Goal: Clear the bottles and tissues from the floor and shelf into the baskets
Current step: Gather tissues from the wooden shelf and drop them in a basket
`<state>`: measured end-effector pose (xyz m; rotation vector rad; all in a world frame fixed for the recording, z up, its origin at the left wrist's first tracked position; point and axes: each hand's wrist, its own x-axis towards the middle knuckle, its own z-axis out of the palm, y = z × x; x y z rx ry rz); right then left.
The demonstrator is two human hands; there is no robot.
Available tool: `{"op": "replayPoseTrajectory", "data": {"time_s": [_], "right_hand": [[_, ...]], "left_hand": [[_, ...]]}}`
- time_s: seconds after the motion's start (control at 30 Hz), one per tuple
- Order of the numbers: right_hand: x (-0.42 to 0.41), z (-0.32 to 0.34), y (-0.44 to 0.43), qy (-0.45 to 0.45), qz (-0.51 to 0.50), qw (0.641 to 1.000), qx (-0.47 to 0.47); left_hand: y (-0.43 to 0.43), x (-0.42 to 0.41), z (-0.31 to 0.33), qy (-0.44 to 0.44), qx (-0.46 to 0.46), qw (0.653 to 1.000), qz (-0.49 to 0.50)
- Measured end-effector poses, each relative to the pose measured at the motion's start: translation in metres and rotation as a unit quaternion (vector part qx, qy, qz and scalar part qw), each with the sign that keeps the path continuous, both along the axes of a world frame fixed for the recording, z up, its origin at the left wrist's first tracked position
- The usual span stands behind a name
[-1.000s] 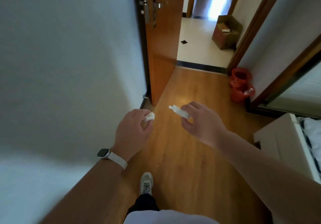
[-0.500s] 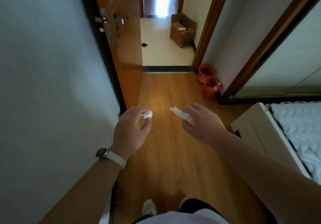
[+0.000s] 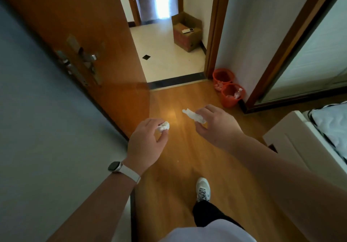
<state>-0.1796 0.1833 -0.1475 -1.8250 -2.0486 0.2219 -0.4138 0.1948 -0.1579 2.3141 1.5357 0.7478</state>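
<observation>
My left hand (image 3: 146, 144) pinches a small crumpled white tissue ball (image 3: 164, 126) between thumb and fingers. A longer twisted white tissue (image 3: 193, 116) is held in my right hand (image 3: 217, 127), sticking out to the left. Both hands are raised over the wooden floor. Ahead and to the right, against the wall by the doorway, stand two orange baskets: the nearer basket (image 3: 231, 102) and the farther basket (image 3: 223, 75) behind it. Each holds some white scraps.
An open wooden door (image 3: 78, 40) with a metal handle stands on the left. Beyond the threshold lies a tiled room with a cardboard box (image 3: 186, 35). A white bed frame (image 3: 293, 147) with a mattress is at the right. My shoe (image 3: 202, 189) is on the floor below.
I have walked forward toward the doorway and the view has shifted. The baskets and door are larger and closer. Both hands still hold their tissues in the same pose.
</observation>
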Motion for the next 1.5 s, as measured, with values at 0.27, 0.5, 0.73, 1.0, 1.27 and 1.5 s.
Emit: {"op": "replayPoseTrajectory", "data": {"time_s": [0.27,0.5,0.73,1.0,1.27,1.5], "right_hand": [[0.094,0.011,0.119,0.016,-0.016,1.000,-0.012],[0.145,0.018,0.187,0.028,-0.040,0.999,0.007],[0.166,-0.002,0.262,0.023,-0.076,0.997,-0.006],[0.181,-0.014,0.388,0.001,-0.144,0.989,-0.026],[0.187,-0.005,0.497,-0.021,-0.196,0.980,-0.041],[0.228,-0.007,0.547,-0.021,-0.247,0.968,-0.034]], "left_hand": [[0.137,0.090,0.018,0.035,0.007,0.999,0.002],[0.216,0.142,0.027,0.034,0.027,0.998,-0.051],[0.312,0.171,0.010,0.006,0.021,0.995,-0.094],[0.466,0.196,-0.007,-0.014,-0.007,0.988,-0.156],[0.603,0.223,-0.005,-0.039,-0.023,0.975,-0.215],[0.680,0.269,-0.011,-0.041,-0.028,0.964,-0.261]]}}
